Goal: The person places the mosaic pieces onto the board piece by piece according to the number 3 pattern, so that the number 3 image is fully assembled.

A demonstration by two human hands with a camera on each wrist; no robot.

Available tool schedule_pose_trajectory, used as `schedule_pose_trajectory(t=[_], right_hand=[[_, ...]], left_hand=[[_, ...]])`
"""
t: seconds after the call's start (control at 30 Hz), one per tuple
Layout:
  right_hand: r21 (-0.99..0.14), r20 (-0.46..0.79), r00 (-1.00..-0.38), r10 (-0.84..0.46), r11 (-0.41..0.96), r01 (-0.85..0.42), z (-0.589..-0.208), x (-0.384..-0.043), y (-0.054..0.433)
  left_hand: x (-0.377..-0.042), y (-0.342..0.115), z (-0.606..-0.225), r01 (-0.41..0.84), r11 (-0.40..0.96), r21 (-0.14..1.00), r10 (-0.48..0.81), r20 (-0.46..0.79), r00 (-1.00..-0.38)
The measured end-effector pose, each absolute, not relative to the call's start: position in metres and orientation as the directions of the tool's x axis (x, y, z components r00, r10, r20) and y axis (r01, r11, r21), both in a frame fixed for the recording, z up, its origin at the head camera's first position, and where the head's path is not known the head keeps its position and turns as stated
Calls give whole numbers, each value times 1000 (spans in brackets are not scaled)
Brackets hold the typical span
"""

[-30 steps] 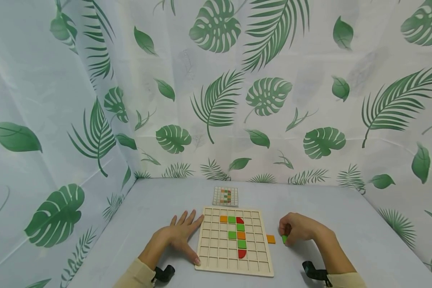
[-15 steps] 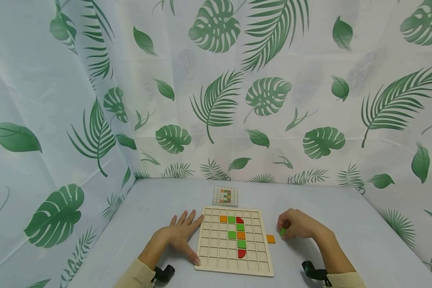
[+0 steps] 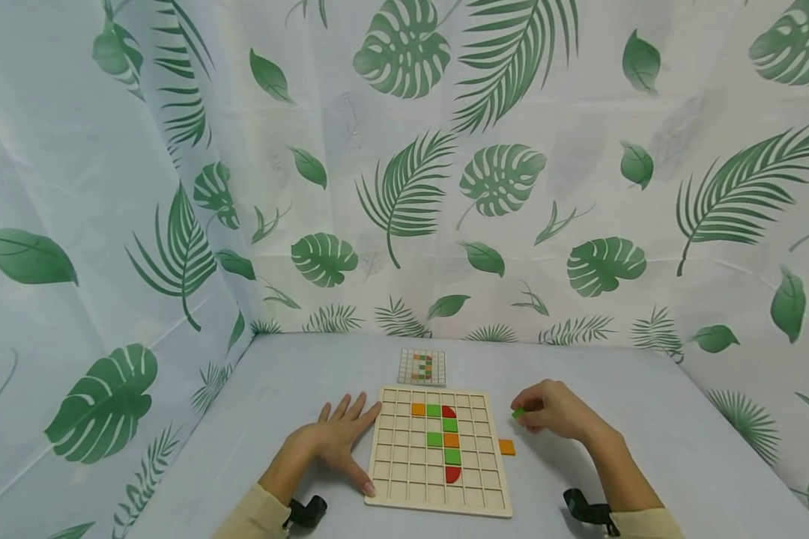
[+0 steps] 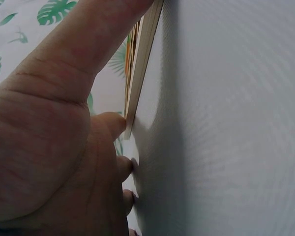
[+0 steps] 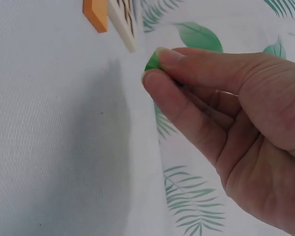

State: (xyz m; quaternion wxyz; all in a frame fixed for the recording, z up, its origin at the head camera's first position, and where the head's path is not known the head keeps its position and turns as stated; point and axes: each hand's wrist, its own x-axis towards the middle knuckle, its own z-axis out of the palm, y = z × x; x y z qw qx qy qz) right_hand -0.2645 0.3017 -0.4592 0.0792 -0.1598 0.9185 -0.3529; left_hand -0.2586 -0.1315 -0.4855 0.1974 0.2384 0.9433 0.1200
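Note:
A wooden grid board [image 3: 404, 473] lies on the table with orange, green and red tiles set in some of its cells. My left hand [image 3: 340, 442] is spread along the board's left side, thumb on the near left corner and index fingertip at the left edge. Right of the board, my right hand [image 3: 558, 410] pinches a small green tile [image 5: 153, 62] between thumb and index finger, raised above the table in the right wrist view. A loose orange tile [image 3: 507, 447] lies against the board's right edge, nearer me than the green tile.
Behind the board lies a small pattern card [image 3: 422, 367] printed with a coloured grid. A leaf-printed curtain [image 3: 404, 224] hangs along the table's back and left sides. Each wrist wears a black camera.
My right hand has lifted the green tile off the table and moved it forward and slightly left. The left hand and the board have stayed put.

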Motion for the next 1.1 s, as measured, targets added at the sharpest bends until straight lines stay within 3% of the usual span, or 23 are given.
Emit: schedule_pose_trajectory(t=[0.6,1.1], right_hand=[[-673,69,-935,-348,676,-301,-455,-266,287],[-803,140,-882,-450,470,-368,-460,-265,245]], left_hand=[[-259,-131,-486,406,859,313,497,-317,-808],[-259,-131,-486,402,860,313,495,-325,-806]])
